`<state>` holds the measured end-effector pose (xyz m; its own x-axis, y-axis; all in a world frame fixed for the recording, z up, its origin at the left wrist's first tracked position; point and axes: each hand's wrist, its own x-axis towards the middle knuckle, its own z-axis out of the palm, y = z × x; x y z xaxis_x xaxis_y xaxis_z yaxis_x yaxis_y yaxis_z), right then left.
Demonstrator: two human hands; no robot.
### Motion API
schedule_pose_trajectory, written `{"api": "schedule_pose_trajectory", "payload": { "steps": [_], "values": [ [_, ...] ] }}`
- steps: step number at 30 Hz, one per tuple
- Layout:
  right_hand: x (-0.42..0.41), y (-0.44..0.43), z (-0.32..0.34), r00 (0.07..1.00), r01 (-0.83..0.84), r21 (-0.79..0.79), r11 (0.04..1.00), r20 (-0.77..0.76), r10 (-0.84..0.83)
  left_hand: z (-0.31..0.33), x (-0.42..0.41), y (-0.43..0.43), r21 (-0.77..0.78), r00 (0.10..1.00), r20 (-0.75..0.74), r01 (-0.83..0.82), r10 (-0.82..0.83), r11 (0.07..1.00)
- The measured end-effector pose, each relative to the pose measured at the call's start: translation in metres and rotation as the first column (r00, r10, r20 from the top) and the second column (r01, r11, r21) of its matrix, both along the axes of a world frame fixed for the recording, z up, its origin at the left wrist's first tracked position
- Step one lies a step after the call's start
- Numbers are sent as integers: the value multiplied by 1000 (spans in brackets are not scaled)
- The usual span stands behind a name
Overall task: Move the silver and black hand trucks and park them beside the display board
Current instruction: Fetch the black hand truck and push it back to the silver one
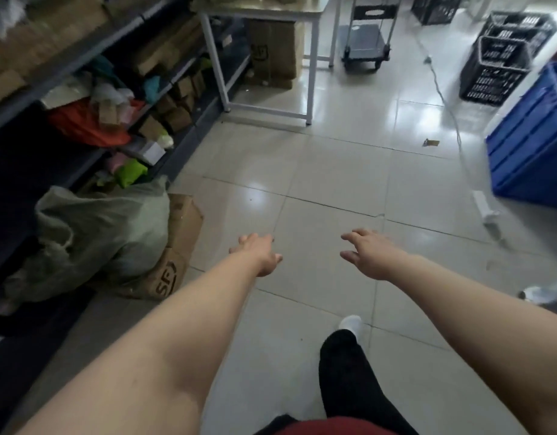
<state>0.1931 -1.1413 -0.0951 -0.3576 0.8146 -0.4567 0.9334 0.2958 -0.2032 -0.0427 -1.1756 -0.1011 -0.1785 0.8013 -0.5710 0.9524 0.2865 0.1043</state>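
Observation:
A silver and black hand truck (366,42) stands at the far end of the tiled aisle, just right of a white-framed table. Its grey platform lies flat on black wheels and its handle frame stands upright. Both my arms reach forward over the floor, far short of it. My left hand (259,251) is empty with fingers apart. My right hand (366,252) is also empty, fingers spread. No display board is in view.
Dark shelving (82,89) packed with boxes and cloth lines the left side. A full plastic bag (104,227) and a cardboard box (179,246) sit at its foot. Black crates (503,54) and blue bins (534,136) stand right. A white cable (453,120) runs along the floor.

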Motion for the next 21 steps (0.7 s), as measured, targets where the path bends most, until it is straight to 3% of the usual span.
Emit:
{"api": "schedule_pose_trajectory", "payload": {
  "steps": [9, 14, 21],
  "values": [
    [92, 185, 17, 990, 140, -16, 990, 0, -140, 30, 106, 216, -37, 977, -19, 214, -214, 976],
    [137, 290, 39, 968, 247, 26, 969, -51, -246, 51, 153, 322, 38, 956, -17, 294, -293, 955],
    [164, 395, 28, 951, 305, -16, 952, -41, -305, 52, 182, 445, -24, 898, -44, 436, -437, 899]
  ]
}}
